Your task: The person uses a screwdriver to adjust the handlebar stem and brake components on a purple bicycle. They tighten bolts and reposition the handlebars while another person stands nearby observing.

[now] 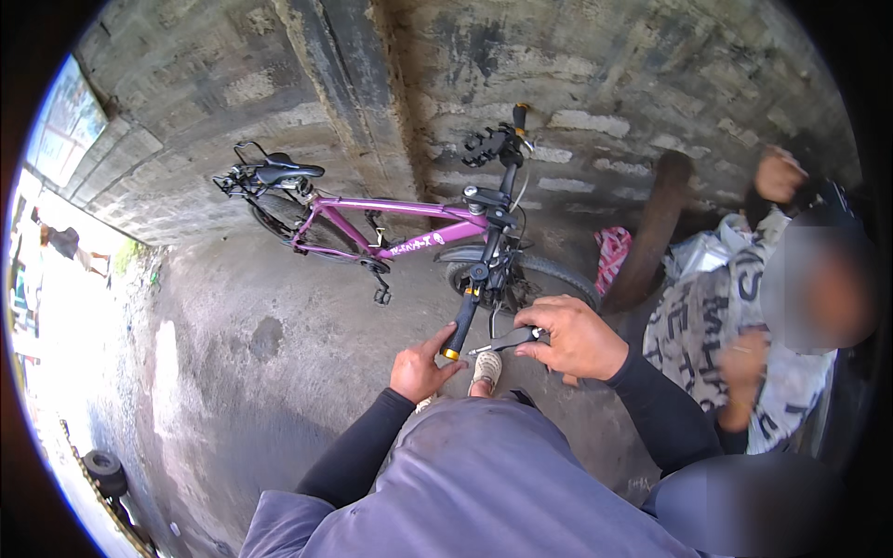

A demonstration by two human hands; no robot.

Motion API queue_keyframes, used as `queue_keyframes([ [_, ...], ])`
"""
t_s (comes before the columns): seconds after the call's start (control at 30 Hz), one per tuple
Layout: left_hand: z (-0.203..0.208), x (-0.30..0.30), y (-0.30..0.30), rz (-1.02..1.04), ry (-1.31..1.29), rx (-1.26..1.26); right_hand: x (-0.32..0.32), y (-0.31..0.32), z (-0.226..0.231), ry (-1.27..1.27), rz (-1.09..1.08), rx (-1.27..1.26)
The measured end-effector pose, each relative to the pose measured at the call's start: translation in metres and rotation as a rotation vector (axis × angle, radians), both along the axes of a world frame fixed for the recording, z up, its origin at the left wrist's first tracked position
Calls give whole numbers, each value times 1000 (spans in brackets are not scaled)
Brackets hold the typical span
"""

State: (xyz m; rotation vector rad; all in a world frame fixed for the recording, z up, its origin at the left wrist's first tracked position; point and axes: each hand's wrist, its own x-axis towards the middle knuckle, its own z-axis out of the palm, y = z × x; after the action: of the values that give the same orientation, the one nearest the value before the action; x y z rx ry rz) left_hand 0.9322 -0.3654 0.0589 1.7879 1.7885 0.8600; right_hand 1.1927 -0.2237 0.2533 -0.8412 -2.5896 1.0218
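Note:
A purple bicycle [409, 226] stands in front of me, its handlebar turned so one black grip [461, 323] points toward me. The grip ends in a gold cap [451, 353]. My left hand [419, 370] is at that end, thumb and index finger apart, the index finger against the grip's side. In my right hand [581, 338] is a small hand tool [510, 340] with a dark body and a narrow metal tip. The tip points left, just right of the gold cap. What kind of tool it is, I cannot make out.
A co-worker in a printed shirt [712, 321] sits close on my right, near a brown post [656, 219] and a pink patterned cloth [612, 260]. Behind the bicycle rises a block wall [577, 130]. A black wheel-like object [104, 472] lies at lower left.

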Motion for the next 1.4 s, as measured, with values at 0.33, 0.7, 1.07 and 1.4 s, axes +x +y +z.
queue_keyframes([
  [0.33,5,-33,25,-232,20,49,-29,-42,8,-97,-52,168],
  [0.7,-4,-47,35,-345,-43,78,-49,-48,13,-213,-20,219],
  [1.07,-11,-57,34,-386,-148,135,-60,-51,19,-250,39,258],
  [1.4,-7,-44,19,-283,-327,-89,-70,-43,29,-305,239,331],
])
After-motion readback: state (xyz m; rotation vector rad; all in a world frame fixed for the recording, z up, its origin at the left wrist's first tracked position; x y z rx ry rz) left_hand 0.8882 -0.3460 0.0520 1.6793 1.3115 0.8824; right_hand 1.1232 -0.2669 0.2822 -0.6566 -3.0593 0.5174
